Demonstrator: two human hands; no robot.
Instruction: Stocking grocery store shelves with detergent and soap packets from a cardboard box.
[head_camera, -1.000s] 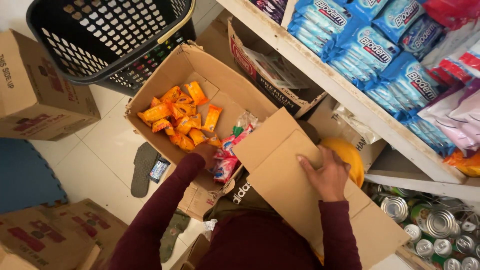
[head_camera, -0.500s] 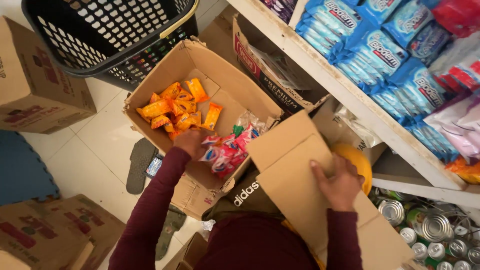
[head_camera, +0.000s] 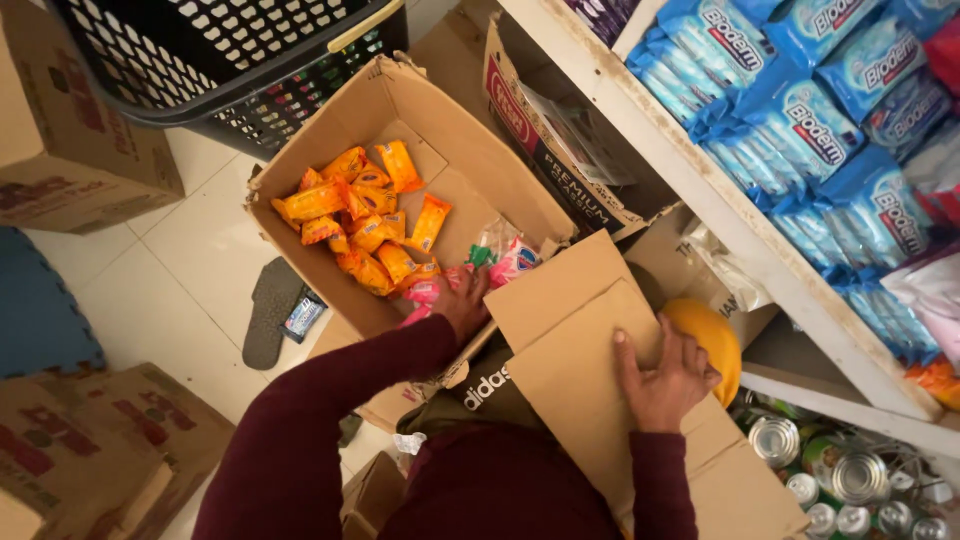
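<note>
1. Left hand (head_camera: 462, 305) reaching into the open cardboard box (head_camera: 330, 125), fingers curled around a bunch of pink and white snack packets (head_camera: 505, 262) near the box's lower right corner
2. Right hand (head_camera: 665, 375) spread flat, fingers open, pressing on the box flap (head_camera: 575, 345) that juts from that corner; nothing gripped
3. Orange snack packets (head_camera: 365, 220) heaped loose toward the box's left wall and middle
4. Likely handling: packets light, soft, crinkly, slick foil, prone to slipping from a loose bunch; contents probably crushable
5. Best hold by judgement: gathered around the middle in a closed fist, or pinched at the sealed ends, never squeezed hard
6. Black plastic basket (head_camera: 200, 60) just beyond the box's far edge; shelf (head_camera: 700, 200) of blue packs to the right
</note>
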